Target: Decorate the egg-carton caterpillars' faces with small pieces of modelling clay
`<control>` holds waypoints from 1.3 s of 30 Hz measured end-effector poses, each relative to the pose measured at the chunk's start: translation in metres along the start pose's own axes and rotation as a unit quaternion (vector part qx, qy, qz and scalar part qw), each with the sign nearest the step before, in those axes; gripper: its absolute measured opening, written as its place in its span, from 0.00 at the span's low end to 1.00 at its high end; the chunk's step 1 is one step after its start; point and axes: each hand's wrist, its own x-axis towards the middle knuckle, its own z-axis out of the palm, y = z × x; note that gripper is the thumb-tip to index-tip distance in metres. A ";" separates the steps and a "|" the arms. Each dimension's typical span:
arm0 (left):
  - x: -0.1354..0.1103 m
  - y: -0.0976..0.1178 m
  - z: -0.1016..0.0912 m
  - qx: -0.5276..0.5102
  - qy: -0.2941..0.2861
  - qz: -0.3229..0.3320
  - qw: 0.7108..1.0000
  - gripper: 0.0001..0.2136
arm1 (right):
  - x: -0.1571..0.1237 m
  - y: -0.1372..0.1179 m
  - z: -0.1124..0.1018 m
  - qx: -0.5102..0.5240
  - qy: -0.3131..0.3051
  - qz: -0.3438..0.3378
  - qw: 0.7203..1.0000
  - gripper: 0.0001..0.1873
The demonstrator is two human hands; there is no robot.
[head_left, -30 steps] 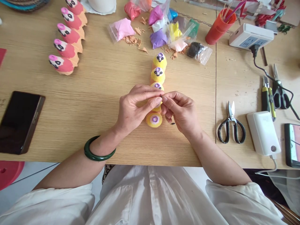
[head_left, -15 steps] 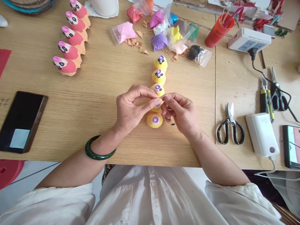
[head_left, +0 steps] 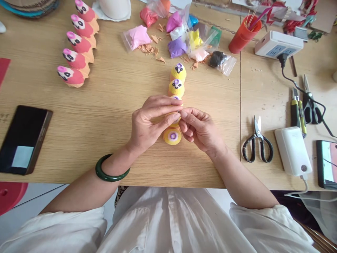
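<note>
A row of yellow clay-covered bumps (head_left: 172, 138) with white and purple ring-shaped snouts runs away from me in the middle of the table. Black eyes and mouths show on the far bumps (head_left: 178, 86); the nearest has only its ring. Over the middle of the row, my left hand (head_left: 151, 117) brings its thumb and fingertips close together, hiding some bumps. From the right, my right hand (head_left: 198, 126) pinches at the same spot, its fingertips meeting the left thumb. Whatever lies between the fingertips is too small to make out.
A similar red row (head_left: 76, 59) stands at the upper left. Bags of coloured clay (head_left: 177, 47), including black clay (head_left: 218, 59), lie beyond. Scissors (head_left: 258, 140), a power bank (head_left: 293, 151) and a red cup (head_left: 244, 35) are right; a phone (head_left: 23, 137) is left.
The left fingers have straightened a little and reach further over the row. My right hand has shifted slightly left. The small dark bit beside it on the table is no longer visible.
</note>
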 end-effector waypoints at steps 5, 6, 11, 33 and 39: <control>-0.002 0.002 -0.001 0.015 0.050 -0.019 0.998 0.10 | -0.001 0.000 0.001 -0.005 0.037 -0.012 0.999 0.23; -0.002 0.002 -0.001 0.014 0.059 -0.018 0.998 0.10 | -0.001 0.000 0.001 -0.008 0.041 -0.015 0.999 0.23; -0.002 0.000 0.002 -0.032 0.037 -0.053 0.997 0.11 | -0.001 0.002 0.002 -0.015 0.038 -0.030 0.999 0.24; -0.001 -0.001 0.002 -0.054 0.009 -0.041 0.998 0.12 | -0.002 0.004 0.006 -0.002 0.029 -0.004 1.000 0.24; 0.000 -0.002 0.003 -0.037 0.023 -0.025 0.999 0.08 | -0.001 0.006 0.003 -0.003 0.032 -0.030 0.999 0.21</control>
